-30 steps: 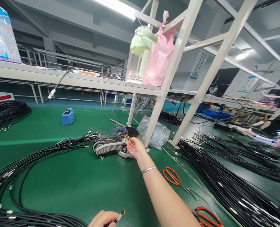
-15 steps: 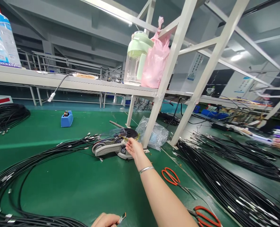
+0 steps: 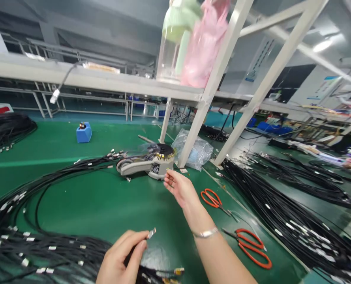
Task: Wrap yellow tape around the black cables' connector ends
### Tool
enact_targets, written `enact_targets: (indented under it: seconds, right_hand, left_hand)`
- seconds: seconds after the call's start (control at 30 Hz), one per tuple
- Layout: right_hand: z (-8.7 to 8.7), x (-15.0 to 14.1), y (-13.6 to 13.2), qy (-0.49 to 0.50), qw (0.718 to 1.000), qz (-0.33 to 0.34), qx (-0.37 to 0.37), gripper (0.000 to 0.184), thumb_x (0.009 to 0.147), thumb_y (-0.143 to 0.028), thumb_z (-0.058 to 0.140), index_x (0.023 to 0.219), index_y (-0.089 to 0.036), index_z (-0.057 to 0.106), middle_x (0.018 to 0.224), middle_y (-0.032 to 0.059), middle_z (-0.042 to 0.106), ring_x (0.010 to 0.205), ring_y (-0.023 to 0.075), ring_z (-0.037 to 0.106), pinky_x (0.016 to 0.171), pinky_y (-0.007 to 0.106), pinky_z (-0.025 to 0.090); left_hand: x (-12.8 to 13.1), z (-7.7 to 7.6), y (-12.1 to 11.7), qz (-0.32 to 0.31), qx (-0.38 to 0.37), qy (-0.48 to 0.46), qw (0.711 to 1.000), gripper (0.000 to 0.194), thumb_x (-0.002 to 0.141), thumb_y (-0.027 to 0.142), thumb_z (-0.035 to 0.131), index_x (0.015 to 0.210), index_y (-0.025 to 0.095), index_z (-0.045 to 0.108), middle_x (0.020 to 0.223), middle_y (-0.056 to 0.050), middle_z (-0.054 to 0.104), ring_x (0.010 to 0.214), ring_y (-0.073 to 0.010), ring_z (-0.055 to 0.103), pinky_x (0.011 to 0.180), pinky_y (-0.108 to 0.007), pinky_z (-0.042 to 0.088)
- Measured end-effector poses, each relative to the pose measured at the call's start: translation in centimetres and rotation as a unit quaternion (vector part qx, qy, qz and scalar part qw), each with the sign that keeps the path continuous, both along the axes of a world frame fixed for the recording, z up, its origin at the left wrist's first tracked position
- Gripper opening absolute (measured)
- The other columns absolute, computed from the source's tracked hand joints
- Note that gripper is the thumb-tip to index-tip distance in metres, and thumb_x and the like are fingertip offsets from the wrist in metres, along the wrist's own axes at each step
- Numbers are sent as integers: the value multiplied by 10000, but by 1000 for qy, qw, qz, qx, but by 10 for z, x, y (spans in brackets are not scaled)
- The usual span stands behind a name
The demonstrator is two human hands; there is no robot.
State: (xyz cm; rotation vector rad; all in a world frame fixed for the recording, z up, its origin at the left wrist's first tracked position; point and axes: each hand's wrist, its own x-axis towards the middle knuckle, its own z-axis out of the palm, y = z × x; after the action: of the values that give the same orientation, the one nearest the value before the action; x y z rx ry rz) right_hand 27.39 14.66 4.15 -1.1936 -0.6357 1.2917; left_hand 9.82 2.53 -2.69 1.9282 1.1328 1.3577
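Observation:
In the lower middle, my left hand (image 3: 123,256) pinches a cable connector (image 3: 152,233) with a metal tip between thumb and forefinger. My right hand (image 3: 183,189) is closed at the fingertips, just in front of the grey tape dispenser (image 3: 160,167). A tiny yellowish piece of tape (image 3: 167,169) shows at its forefinger; the other fingers are curled. Short yellow tabs stick out around the dispenser's black disc (image 3: 165,150). Below my left hand lies a bundle of black cables (image 3: 65,252) with silvery connectors, some hidden by the hand.
Two red-handled scissors (image 3: 212,198) (image 3: 252,246) lie right of my right forearm. More black cables (image 3: 276,213) stretch along the right. A blue holder (image 3: 83,133) stands farther back. A white shelf post (image 3: 203,106) and a clear plastic bag (image 3: 193,148) are behind the dispenser.
My right hand has drawn back from the dispenser toward me. My left hand has come up farther into view with the connector. The camera view has tilted downward.

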Motion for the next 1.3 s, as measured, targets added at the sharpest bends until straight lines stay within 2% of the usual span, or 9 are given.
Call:
enact_targets:
  seconds: [0.1, 0.17, 0.23, 0.3, 0.43, 0.6, 0.73, 1.0, 1.3]
  right_hand:
    - [-22, -2, -76, -6, 999, 49, -3, 207, 687, -311, 767, 671, -128, 672, 669, 9, 665, 613, 108, 588, 602, 221, 484]
    - [-37, -9, -118, -42, 997, 68, 6, 243, 678, -372, 764, 692, -142, 688, 682, 9, 674, 649, 118, 592, 640, 227, 478]
    - [-49, -17, -146, -55, 996, 67, 10, 247, 696, -400, 745, 715, -159, 695, 728, 13, 687, 688, 128, 597, 673, 236, 480]
    - [-56, -25, -159, -42, 997, 65, 11, 241, 707, -404, 736, 714, -167, 692, 810, 29, 703, 728, 140, 605, 698, 249, 488]
    - [-57, -33, -161, -17, 998, 60, 29, 240, 719, -402, 723, 710, -166, 678, 902, 60, 715, 793, 166, 621, 732, 270, 499]
    - [-51, -34, -163, -33, 996, 54, 58, 201, 743, -362, 706, 714, -166, 667, 800, 43, 714, 758, 163, 628, 728, 270, 497]
    - [-51, -35, -165, -36, 997, 49, 53, 186, 738, -338, 708, 697, -162, 661, 766, 35, 706, 742, 161, 628, 718, 268, 496]
    - [-46, -38, -163, -44, 997, 47, 38, 190, 703, -342, 734, 670, -165, 674, 756, 36, 693, 726, 176, 632, 713, 291, 502]
    - [-39, -39, -161, -40, 997, 51, 28, 203, 684, -340, 746, 641, -157, 670, 768, 39, 721, 698, 155, 629, 694, 269, 501]
  left_hand:
    - [2, 8, -5, 28, -37, 9, 999, 173, 861, 223, 559, 967, 256, 692, 827, 4, 704, 754, -112, 668, 666, -165, 527]
    - [6, 10, -9, 36, -50, 9, 998, 170, 862, 210, 554, 959, 248, 689, 825, 1, 690, 760, -114, 658, 669, -181, 525]
    - [10, 10, -13, 36, -49, 10, 998, 168, 860, 197, 552, 953, 241, 685, 834, -4, 683, 767, -119, 652, 663, -193, 525]
    - [13, 10, -16, 37, -37, 15, 999, 178, 860, 180, 549, 970, 236, 676, 845, -8, 679, 758, -119, 647, 650, -197, 525]
    - [16, 12, -20, 34, 5, 31, 999, 213, 864, 142, 543, 1015, 232, 665, 818, -2, 661, 723, -102, 625, 642, -191, 512]
    - [17, 14, -22, 31, 57, 57, 996, 206, 871, 108, 530, 997, 212, 656, 843, -15, 656, 763, -108, 612, 674, -203, 509]
    - [16, 12, -24, 33, 85, 84, 992, 201, 874, 103, 525, 1019, 203, 620, 843, -23, 658, 763, -131, 601, 679, -246, 501]
    - [10, 17, -23, 3, 83, 86, 993, 179, 886, 74, 482, 911, 218, 584, 745, 8, 623, 681, -121, 562, 635, -248, 455]
    - [8, 17, -24, -15, 106, 82, 991, 265, 878, 37, 461, 994, 228, 602, 820, -9, 642, 742, -126, 565, 674, -251, 472]
